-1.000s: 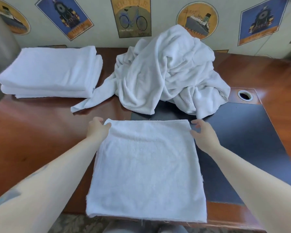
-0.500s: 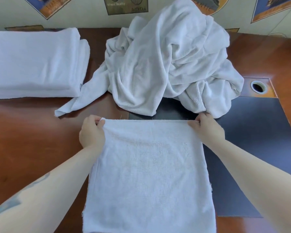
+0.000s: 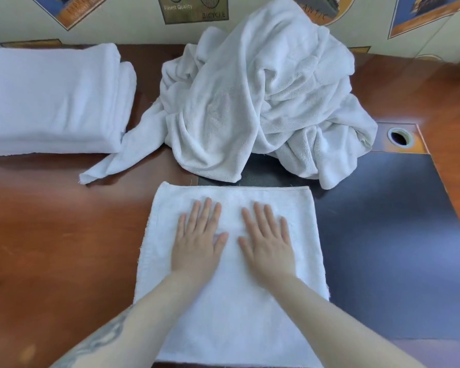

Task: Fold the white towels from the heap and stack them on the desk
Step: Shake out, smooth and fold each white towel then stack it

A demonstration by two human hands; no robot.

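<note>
Partly cut off at the left edge, the stack of folded towels sat beside the rumpled terry heap on the wooden desk. We laid our left hand and right hand flat, fingers straight and spread, on the square folded towel nearest us, overlapping a dark mat.

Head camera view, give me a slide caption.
Both hands press flat on a folded towel, heap behind.
</note>
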